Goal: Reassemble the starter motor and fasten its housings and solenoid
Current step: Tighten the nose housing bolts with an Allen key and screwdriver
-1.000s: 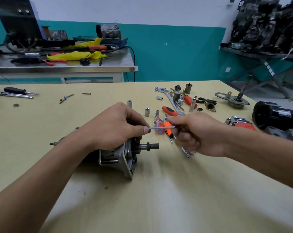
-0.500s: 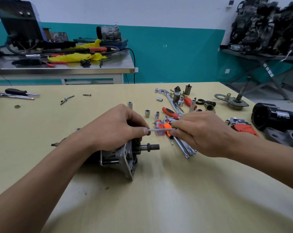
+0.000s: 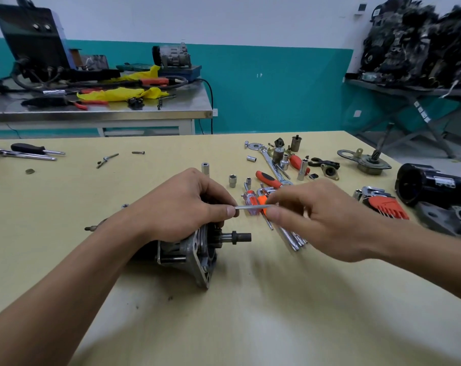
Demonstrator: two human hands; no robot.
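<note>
Head camera looks down on a pale yellow worktable (image 3: 250,326) in a workshop with a teal-and-white wall (image 3: 277,96). The starter motor (image 3: 195,252) lies on its side on the table, its shaft pointing right, and the left hand (image 3: 184,207) is clenched over its top, grasping it. Just right of the motor, the right hand (image 3: 319,220) pinches a thin steel rod (image 3: 255,206) whose other end touches the left thumb. Behind and right of the motor lie loose sockets (image 3: 232,180), wrenches and screwdrivers. Farther right of the motor, an orange holder (image 3: 387,210) carries a set of hex keys (image 3: 372,192). Far behind the motor, a steel bench (image 3: 99,113) bears a blue case (image 3: 181,71).
</note>
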